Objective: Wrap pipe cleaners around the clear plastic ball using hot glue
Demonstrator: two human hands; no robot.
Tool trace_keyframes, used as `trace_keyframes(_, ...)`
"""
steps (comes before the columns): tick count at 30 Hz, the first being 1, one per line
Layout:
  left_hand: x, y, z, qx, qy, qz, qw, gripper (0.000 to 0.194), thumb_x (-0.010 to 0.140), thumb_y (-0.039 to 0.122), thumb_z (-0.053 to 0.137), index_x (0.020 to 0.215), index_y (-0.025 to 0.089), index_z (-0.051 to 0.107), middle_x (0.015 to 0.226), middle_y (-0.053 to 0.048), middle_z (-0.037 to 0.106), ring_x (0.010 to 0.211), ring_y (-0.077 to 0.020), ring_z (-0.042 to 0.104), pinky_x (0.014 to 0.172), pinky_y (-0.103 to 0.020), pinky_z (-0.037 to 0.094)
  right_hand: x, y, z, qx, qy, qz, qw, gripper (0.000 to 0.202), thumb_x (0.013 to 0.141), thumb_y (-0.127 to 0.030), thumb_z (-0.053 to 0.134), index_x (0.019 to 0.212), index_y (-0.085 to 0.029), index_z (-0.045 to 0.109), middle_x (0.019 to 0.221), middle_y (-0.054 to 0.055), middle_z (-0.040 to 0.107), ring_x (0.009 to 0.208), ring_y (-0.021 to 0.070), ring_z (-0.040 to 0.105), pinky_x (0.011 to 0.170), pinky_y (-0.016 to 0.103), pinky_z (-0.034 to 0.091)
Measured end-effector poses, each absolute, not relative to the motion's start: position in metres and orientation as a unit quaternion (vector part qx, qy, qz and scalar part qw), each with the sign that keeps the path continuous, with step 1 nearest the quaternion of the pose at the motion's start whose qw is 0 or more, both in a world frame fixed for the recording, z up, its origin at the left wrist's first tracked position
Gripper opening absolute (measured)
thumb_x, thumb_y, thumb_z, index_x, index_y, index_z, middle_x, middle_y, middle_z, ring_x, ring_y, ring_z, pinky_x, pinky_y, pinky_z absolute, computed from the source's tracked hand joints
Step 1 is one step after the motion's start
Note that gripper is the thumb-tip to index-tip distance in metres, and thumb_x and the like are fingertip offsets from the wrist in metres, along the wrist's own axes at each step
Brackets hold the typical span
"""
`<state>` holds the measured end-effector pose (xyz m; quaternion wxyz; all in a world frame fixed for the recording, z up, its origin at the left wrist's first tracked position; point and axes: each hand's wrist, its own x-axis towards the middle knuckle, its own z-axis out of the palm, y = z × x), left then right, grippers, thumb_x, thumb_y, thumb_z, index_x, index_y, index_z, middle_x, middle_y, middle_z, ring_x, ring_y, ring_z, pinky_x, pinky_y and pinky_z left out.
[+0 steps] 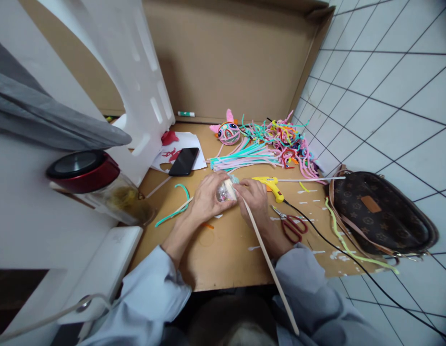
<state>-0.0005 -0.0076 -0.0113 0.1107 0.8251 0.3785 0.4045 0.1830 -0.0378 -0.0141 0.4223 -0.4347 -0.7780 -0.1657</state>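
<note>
A small clear ball (225, 191) with shiny bits sits between my hands over the cardboard surface. My left hand (208, 196) curls around its left side, fingers closed on it. At its right side, my right hand (254, 196) pinches a long cream pipe cleaner (269, 262), one end lying across the ball and the rest trailing down over my sleeve. Just beyond the right hand lies a yellow hot glue gun (271, 185) with a glue stick in it. Red-handled scissors (293, 227) rest to the right.
Pink and teal pipe cleaners (247, 157) lie at the back beside a tangled heap (287, 137) and a decorated ball with pink ears (229, 132). A phone (184, 161) lies on paper. A glass bottle (127, 204) stands left; a brown handbag (381, 211) sits right.
</note>
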Motion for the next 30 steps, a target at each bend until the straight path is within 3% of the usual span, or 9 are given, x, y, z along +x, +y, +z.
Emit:
trace_keyframes(13,-0.0023,-0.0086,-0.0131,0.835,0.360,0.405,0.097,0.074,0.071,0.053,0.081,0.129,0.017,0.053,0.136,-0.019,0.060,0.129,-0.0347,0.057,0.109,-0.050,0.046,0.1826,-0.0360,-0.0160,-0.426,-0.776,-0.170,0.433,0.022,0.099,-0.020,0.047,0.106,-0.020,0.068,0.101,0.008,0.067,0.093,0.0198,0.058,0.083,0.034,0.041)
trace_keyframes(24,-0.0011,-0.0102,-0.0122,0.834,0.369,0.401,0.092,0.070,0.073,0.041,0.080,0.131,0.018,0.050,0.134,-0.017,0.061,0.126,-0.0336,0.058,0.108,-0.049,0.048,0.1813,-0.0341,-0.0184,-0.435,-0.772,-0.173,0.430,0.024,0.098,-0.021,0.045,0.104,-0.021,0.069,0.099,0.008,0.067,0.093,0.0208,0.056,0.082,0.035,0.040)
trace_keyframes(30,0.0006,-0.0122,-0.0119,0.820,0.400,0.397,0.096,0.084,0.070,0.038,0.083,0.140,0.016,0.043,0.134,-0.017,0.061,0.123,-0.0336,0.061,0.105,-0.048,0.050,0.1820,-0.0346,-0.0194,-0.431,-0.771,-0.169,0.437,0.024,0.098,-0.019,0.046,0.106,-0.021,0.069,0.101,0.009,0.066,0.095,0.0210,0.056,0.083,0.036,0.040)
